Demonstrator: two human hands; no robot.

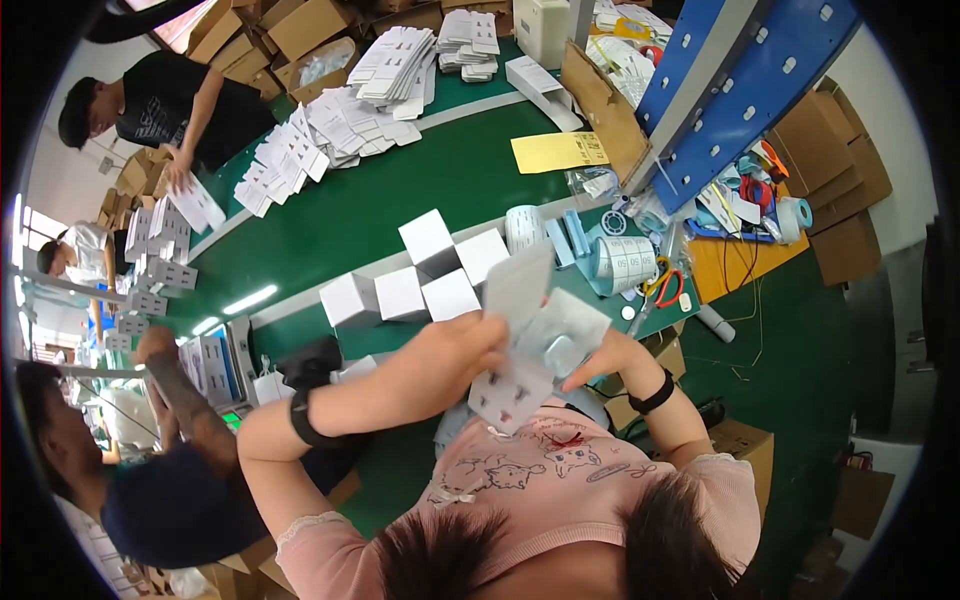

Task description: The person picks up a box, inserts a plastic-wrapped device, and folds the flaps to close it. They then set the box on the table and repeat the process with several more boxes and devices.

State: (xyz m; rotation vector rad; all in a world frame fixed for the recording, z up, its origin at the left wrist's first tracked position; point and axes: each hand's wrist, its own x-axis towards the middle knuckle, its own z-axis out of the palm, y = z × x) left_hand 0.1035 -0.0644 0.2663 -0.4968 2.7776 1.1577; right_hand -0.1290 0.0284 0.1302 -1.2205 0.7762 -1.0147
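My left hand [462, 358] is closed on a white carton [512, 393] with small dark printed figures, held tilted above my lap. A pale flap or panel [520, 285] rises beyond my fingers; whether it belongs to the carton I cannot tell. My right hand [608, 358] grips the edge of a whitish, partly see-through piece [578, 322] with a rounded square bump in its middle. The two pieces overlap, so where they touch is hidden. Just beyond my hands, several white boxes [428, 240] stand on the green table [330, 235].
Label rolls [625, 262] and red-handled scissors [668, 283] lie to the right, near a blue perforated post [745, 90]. Flat white cartons [345, 125] are heaped at the far side. One co-worker [165, 110] handles cartons at far left; another [170, 480] sits close on my left.
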